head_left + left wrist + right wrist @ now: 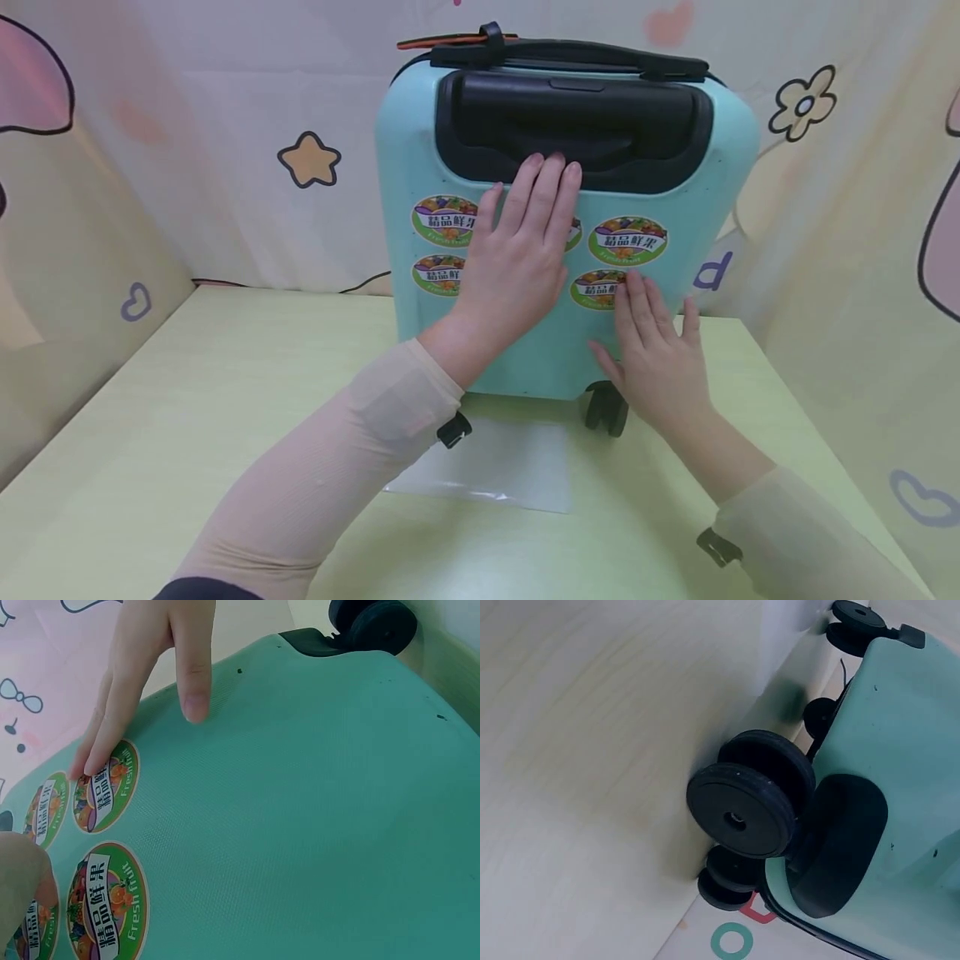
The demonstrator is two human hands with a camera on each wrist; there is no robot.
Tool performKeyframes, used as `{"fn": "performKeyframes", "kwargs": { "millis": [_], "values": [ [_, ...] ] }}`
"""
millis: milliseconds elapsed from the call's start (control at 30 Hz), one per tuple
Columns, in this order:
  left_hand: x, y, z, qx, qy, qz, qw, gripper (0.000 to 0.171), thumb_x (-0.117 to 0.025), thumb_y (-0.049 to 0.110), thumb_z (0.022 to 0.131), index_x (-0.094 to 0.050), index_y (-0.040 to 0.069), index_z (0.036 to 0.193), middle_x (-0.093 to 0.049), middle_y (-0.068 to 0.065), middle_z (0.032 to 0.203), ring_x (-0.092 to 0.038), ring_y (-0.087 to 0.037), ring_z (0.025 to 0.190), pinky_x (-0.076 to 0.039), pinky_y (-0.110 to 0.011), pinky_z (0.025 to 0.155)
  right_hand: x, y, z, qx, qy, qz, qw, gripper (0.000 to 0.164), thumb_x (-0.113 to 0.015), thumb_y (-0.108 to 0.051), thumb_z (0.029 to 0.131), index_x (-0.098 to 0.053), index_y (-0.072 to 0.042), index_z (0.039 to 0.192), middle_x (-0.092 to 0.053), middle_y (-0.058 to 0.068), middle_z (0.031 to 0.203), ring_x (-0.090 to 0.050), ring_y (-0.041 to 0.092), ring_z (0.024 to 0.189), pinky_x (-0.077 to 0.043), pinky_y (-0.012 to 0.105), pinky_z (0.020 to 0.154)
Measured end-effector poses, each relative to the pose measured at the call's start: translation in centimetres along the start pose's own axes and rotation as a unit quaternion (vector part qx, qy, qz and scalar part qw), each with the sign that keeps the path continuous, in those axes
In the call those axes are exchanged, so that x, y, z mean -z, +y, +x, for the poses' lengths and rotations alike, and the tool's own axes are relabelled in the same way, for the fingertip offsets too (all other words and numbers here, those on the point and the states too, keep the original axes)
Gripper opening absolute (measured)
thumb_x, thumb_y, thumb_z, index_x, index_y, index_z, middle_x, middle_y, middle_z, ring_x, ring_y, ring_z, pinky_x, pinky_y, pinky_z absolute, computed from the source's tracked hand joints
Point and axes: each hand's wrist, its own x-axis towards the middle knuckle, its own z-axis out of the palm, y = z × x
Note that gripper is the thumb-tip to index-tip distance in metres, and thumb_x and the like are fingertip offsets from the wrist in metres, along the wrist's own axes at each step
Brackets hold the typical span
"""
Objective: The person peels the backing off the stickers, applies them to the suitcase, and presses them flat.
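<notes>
A light teal suitcase (540, 350) stands upright on the table, bearing several oval fruit stickers. My left hand (517, 258) lies flat against its front, fingers straight and pointing up to the edge of the black handle recess (585, 117); it partly covers the middle stickers. Lower right, my right hand (663, 362) has straight fingers with the fingertips on the lower right sticker (596, 288). Above that is the upper right sticker (628, 241). In the left wrist view the right hand (154, 660) touches a sticker (109, 787), its thumb apart on the shell.
A clear-white sheet (495, 462) lies on the table (300, 358) before the suitcase. Black wheels (742, 810) sit under the suitcase. A cartoon-printed curtain (225, 167) hangs behind and at both sides. A black carry handle (570, 54) tops the suitcase.
</notes>
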Motion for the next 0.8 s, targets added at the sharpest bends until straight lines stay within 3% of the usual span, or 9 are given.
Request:
{"fn": "performKeyframes", "kwargs": {
  "millis": [233,567,800],
  "values": [
    [-0.1,0.0,0.0,-0.001,0.005,-0.003,1.0000,0.055,-0.037,0.023,0.092,-0.031,0.005,0.144,-0.034,-0.012,0.145,-0.023,-0.027,0.135,-0.022,-0.044,0.104,0.2,-0.1,-0.6,-0.009,-0.037,0.026,0.999,0.072,-0.021,-0.050,0.099,-0.030,0.008,0.140,-0.016,0.016,0.152,-0.015,0.029,0.140,-0.009,0.059,0.107],
    [0.0,0.1,0.2,-0.001,0.000,-0.004,1.0000,0.057,-0.040,0.024,0.091,-0.030,0.005,0.144,-0.033,-0.012,0.145,-0.022,-0.027,0.135,-0.021,-0.044,0.105,0.0,-0.5,-1.6,-0.005,-0.063,0.022,0.998,0.077,-0.016,-0.052,0.098,-0.032,0.012,0.137,-0.014,0.022,0.151,-0.013,0.032,0.140,-0.022,0.067,0.097],
    [0.2,0.1,0.2,0.002,-0.009,0.000,1.0000,0.057,-0.041,0.026,0.092,-0.030,0.005,0.144,-0.032,-0.012,0.146,-0.022,-0.027,0.135,-0.021,-0.044,0.105,0.4,-1.4,-2.3,-0.006,-0.126,0.035,0.991,0.079,-0.012,-0.054,0.097,-0.037,0.010,0.136,-0.022,0.027,0.148,-0.015,0.034,0.139,-0.020,0.066,0.098]
  ]
}}
